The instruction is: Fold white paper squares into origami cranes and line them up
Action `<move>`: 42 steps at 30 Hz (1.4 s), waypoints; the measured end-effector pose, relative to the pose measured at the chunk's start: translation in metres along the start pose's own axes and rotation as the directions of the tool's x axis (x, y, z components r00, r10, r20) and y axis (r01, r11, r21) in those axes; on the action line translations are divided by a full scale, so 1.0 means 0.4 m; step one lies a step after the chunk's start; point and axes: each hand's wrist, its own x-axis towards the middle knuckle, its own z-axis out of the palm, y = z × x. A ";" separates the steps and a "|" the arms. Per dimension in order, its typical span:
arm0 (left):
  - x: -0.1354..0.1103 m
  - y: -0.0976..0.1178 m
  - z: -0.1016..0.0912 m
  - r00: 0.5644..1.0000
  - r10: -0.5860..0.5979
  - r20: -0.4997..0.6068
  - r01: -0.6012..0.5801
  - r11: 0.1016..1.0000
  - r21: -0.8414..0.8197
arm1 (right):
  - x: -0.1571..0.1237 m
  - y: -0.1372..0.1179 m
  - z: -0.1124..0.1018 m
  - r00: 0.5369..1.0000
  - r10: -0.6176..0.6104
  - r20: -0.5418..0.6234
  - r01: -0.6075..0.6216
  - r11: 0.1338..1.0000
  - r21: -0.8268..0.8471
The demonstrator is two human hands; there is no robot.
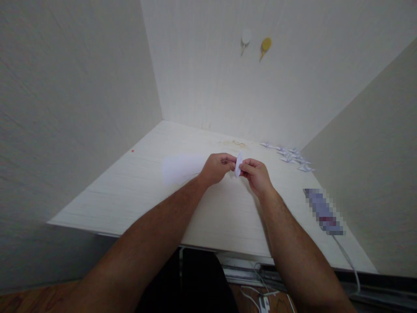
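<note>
Both my hands meet above the middle of a pale wooden desk [137, 191]. Between them is a small folded piece of white paper [238, 164], standing on edge. My left hand [217, 168] pinches its left side with curled fingers. My right hand [256, 174] pinches its right side, fingers also closed. Just left of my left hand, a white paper sheet [180, 168] lies flat on the desk.
Several small folded white paper pieces [291, 156] lie at the desk's far right corner. A blurred flat object [323, 211] with a white cable rests near the right edge. Walls enclose the desk on three sides; two small hooks [256, 43] hang on the back wall.
</note>
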 end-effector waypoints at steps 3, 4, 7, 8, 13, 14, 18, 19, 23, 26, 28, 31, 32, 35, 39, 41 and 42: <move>-0.003 0.012 0.002 1.000 -0.008 -0.007 0.008 1.000 0.023 | 0.001 0.001 0.000 1.000 -0.001 0.003 0.001 1.000 -0.002; -0.003 0.016 0.003 1.000 -0.009 -0.014 0.009 0.999 0.042 | 0.002 0.001 0.001 1.000 -0.012 -0.002 0.012 1.000 -0.007; -0.003 0.023 0.006 0.999 -0.004 -0.042 0.009 0.994 0.110 | 0.002 0.004 0.004 0.999 -0.049 -0.022 0.049 0.999 -0.018; -0.003 0.023 0.007 0.999 -0.002 -0.054 0.009 0.992 0.128 | 0.002 0.005 0.005 0.998 -0.058 -0.027 0.057 0.998 -0.022; 0.000 0.014 0.010 0.996 0.029 -0.086 -0.012 0.981 0.193 | 0.003 0.013 0.009 0.991 -0.130 -0.038 0.124 0.984 -0.131; 0.000 0.013 0.010 0.995 0.043 -0.085 -0.024 0.978 0.208 | 0.003 0.015 0.010 0.988 -0.147 -0.041 0.139 0.977 -0.164; 0.001 0.012 0.011 0.993 0.071 -0.092 -0.046 0.968 0.248 | 0.002 0.020 0.012 0.984 -0.175 -0.039 0.159 0.954 -0.255; 0.000 0.013 0.011 0.993 0.070 -0.094 -0.045 0.967 0.250 | 0.002 0.020 0.012 0.984 -0.176 -0.031 0.161 0.951 -0.265; 0.000 0.015 0.014 0.993 0.076 -0.086 -0.056 0.976 0.212 | -0.001 0.018 0.013 0.982 -0.186 -0.022 0.170 0.935 -0.310; 0.001 0.010 0.017 0.992 0.093 -0.088 -0.075 0.978 0.194 | -0.004 0.013 0.017 0.978 -0.205 -0.027 0.183 0.920 -0.347; 0.002 0.008 0.017 0.992 0.095 -0.089 -0.076 0.978 0.195 | -0.006 0.011 0.021 0.974 -0.224 -0.038 0.195 0.911 -0.363; 0.004 0.008 0.015 0.992 0.069 -0.105 -0.047 0.979 0.197 | -0.007 0.010 0.024 0.968 -0.242 -0.060 0.203 0.905 -0.374; 0.004 0.009 0.014 0.992 0.058 -0.112 -0.034 0.978 0.204 | -0.006 0.012 0.024 0.967 -0.246 -0.059 0.207 0.904 -0.375; 0.004 0.013 0.009 0.993 0.053 -0.105 -0.023 0.962 0.273 | -0.002 0.017 0.020 0.972 -0.234 -0.015 0.214 0.913 -0.347; 0.003 0.019 0.006 0.997 0.071 -0.041 -0.052 0.932 0.358 | 0.003 0.018 0.014 0.986 -0.148 0.078 0.162 0.956 -0.244; 0.002 0.021 0.007 0.997 0.070 -0.033 -0.054 0.935 0.349 | 0.003 0.015 0.013 0.988 -0.127 0.093 0.146 0.962 -0.230; 0.002 0.021 0.008 0.997 0.069 -0.038 -0.052 0.938 0.342 | 0.003 0.013 0.013 0.987 -0.131 0.090 0.149 0.961 -0.232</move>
